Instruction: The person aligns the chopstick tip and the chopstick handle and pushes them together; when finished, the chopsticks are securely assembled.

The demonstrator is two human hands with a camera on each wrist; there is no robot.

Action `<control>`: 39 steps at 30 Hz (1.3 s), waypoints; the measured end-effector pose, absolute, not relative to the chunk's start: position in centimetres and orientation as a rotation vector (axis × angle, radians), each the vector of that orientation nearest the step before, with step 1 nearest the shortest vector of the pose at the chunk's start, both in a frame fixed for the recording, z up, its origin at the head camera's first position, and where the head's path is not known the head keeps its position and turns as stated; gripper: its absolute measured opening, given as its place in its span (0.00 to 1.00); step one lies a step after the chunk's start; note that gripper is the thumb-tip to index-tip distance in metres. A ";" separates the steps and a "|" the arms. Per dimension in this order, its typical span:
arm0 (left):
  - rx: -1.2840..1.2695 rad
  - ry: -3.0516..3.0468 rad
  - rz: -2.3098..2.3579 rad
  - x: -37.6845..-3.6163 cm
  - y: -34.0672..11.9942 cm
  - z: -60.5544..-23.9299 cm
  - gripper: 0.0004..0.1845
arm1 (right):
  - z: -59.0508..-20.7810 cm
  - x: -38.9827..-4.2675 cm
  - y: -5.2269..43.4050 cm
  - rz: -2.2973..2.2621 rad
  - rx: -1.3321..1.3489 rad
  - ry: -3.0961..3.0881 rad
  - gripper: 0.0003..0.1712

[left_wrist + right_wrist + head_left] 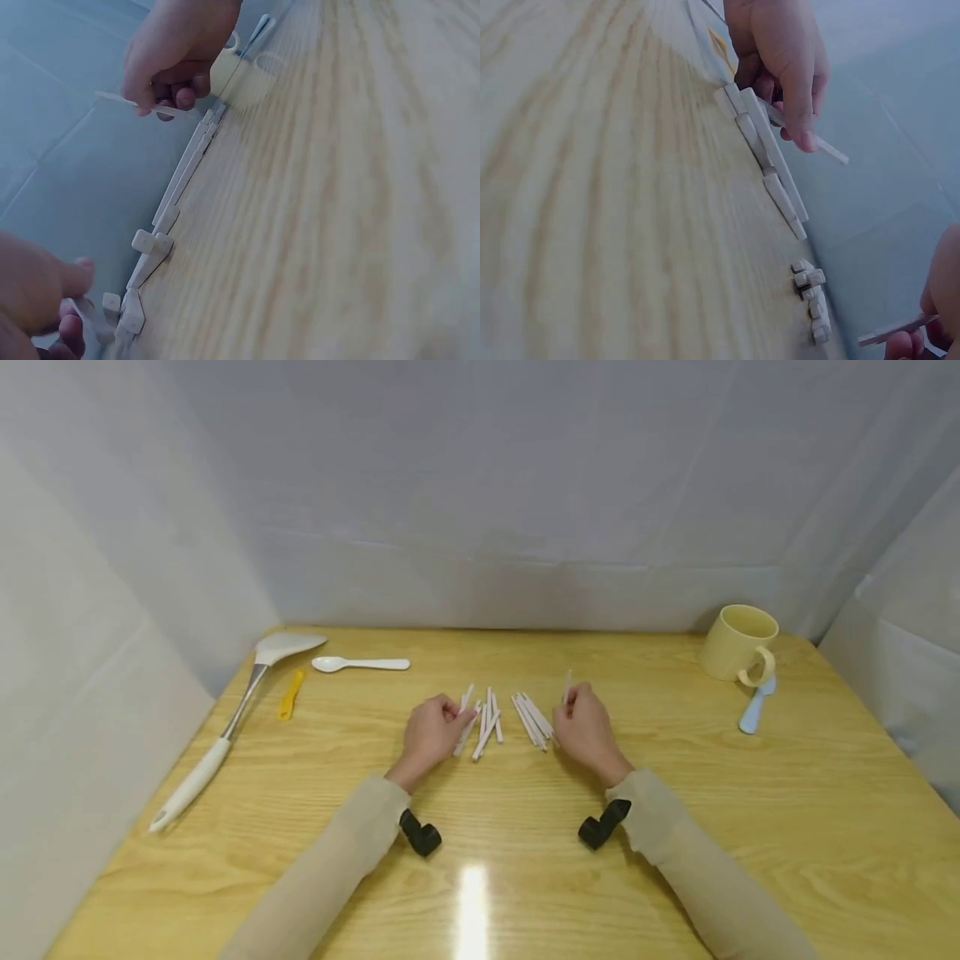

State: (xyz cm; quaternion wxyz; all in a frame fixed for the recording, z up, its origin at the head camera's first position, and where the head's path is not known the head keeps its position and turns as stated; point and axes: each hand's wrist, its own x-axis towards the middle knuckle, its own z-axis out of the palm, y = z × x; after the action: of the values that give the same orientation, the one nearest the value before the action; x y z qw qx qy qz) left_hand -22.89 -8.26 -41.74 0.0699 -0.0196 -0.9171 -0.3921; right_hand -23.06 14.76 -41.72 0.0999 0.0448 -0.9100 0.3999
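Observation:
My left hand [433, 731] pinches a thin white stick [831, 150] between thumb and fingers, just left of a loose pile of white sticks [487, 737] lying crossed on the table. Beside that pile, to its right, a second group of white sticks [531, 720] lies more nearly parallel. At its right edge, my right hand [587, 731] holds another white stick [567, 682] that points up and away from me. The left wrist view shows this stick [112, 97] raised above the table, its other end partly covered by the fingers.
On the left lie a white-handled ladle-like utensil [206, 777], a small yellow plastic piece [292, 695] and a white spoon [375, 664]. A yellow mug [723, 647] stands at the back right, partly covering a light blue utensil [752, 712]. Pale cloth [480, 485] hangs behind the wooden table [825, 827].

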 end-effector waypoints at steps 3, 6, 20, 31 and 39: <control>-0.171 -2.671 -1.234 -22.7 -8.1 -41.7 0.12 | -41.3 -23.3 14.7 1.229 0.131 -2.629 0.10; -0.308 -2.606 -1.306 -22.6 -7.6 -41.7 0.10 | -40.7 -23.2 14.9 1.283 0.165 -2.564 0.10; -0.601 -2.563 -1.363 -21.7 -4.3 -40.5 0.06 | -37.9 -22.1 15.0 1.652 0.435 -2.280 0.08; -0.642 -2.438 -1.518 -20.9 -3.2 -41.4 0.06 | -37.1 -21.5 14.2 1.767 0.428 -2.133 0.06; -0.688 -2.436 -1.534 -21.0 -3.0 -41.6 0.06 | -37.3 -21.5 14.4 1.806 0.476 -2.222 0.07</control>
State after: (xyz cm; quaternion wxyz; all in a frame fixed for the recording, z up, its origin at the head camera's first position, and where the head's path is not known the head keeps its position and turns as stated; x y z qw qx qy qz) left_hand -20.99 -2.98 -41.55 0.0909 -0.2315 -0.8196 -0.5162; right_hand -21.53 14.37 -37.26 0.1191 0.1626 -0.7601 0.6178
